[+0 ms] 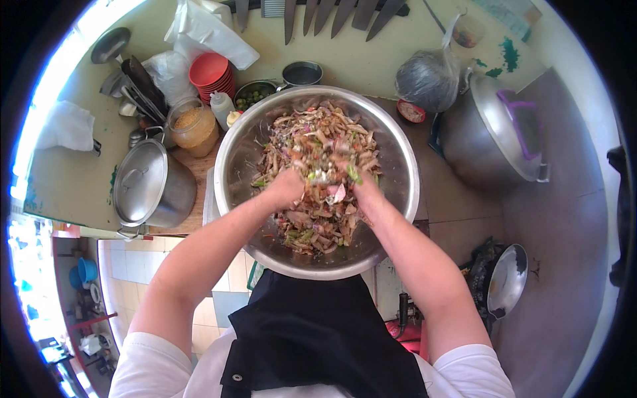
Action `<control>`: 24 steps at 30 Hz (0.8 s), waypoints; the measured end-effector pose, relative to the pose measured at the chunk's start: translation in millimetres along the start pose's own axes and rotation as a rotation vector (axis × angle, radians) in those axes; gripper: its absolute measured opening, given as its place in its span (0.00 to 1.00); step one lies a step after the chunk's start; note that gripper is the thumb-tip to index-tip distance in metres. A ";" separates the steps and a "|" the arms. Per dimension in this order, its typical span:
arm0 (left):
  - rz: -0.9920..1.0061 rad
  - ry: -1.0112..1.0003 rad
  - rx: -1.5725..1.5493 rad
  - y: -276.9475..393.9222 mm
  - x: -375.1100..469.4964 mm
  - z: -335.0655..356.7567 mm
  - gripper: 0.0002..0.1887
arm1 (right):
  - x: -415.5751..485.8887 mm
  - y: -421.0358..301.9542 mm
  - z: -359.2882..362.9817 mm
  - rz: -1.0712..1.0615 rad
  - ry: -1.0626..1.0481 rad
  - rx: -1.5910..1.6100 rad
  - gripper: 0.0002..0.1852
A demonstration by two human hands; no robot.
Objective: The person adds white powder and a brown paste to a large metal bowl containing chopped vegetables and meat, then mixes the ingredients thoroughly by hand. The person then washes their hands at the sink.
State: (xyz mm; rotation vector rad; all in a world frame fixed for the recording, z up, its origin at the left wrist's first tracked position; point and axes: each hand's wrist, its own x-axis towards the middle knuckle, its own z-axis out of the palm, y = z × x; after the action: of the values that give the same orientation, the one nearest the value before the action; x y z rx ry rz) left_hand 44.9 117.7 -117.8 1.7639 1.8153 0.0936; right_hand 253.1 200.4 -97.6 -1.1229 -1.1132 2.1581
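Note:
A wide stainless steel bowl [318, 273] stands before me, holding a heap of sliced, chopped food [298, 124] that looks like meat with red, purple and green bits. My left hand [289, 188] reaches into the heap from the left, its fingers hidden in the food. From the right comes my right hand [362, 186], its fingers also buried and blurred. Between the two hands some food is blurred by motion, with a pale pink slice near my right hand. How far the fingers of either hand are closed cannot be seen.
Left of the bowl stand a lidded metal pot [144, 184], a jar of yellow-brown grains [191, 127], a squeeze bottle [222, 108] and stacked red bowls [211, 74]. At right are a large lidded pot [477, 134] and a small red dish [411, 111]. Knives [326, 17] hang behind.

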 end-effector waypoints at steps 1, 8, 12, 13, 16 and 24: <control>-0.058 0.060 -0.197 3.9 2.1 -12.3 0.25 | 13.5 -10.8 2.8 -0.031 0.109 -0.152 0.26; 0.181 0.049 0.048 15.4 11.3 -89.4 0.24 | 52.1 -65.2 -3.2 -0.150 0.036 -0.396 0.18; 0.080 -0.054 0.080 6.5 -22.5 -77.9 0.26 | 34.8 -78.6 -27.8 -0.146 0.201 -0.672 0.22; -0.107 -0.212 0.080 6.0 -36.1 -64.5 0.31 | 25.0 -77.3 -35.4 -0.053 0.281 -0.731 0.24; -0.307 -0.566 0.300 15.6 -65.5 -8.3 0.73 | -14.7 -29.0 -39.6 0.394 0.221 -0.559 0.33; -0.356 -0.029 -0.477 33.3 -56.2 58.1 0.64 | -4.6 94.6 20.0 0.514 0.009 0.294 0.27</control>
State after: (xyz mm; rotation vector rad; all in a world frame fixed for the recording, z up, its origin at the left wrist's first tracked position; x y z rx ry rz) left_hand 97.4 48.9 -130.0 1.0972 1.8657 0.3260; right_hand 236.1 134.7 -166.7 -1.3829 -0.5046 2.5858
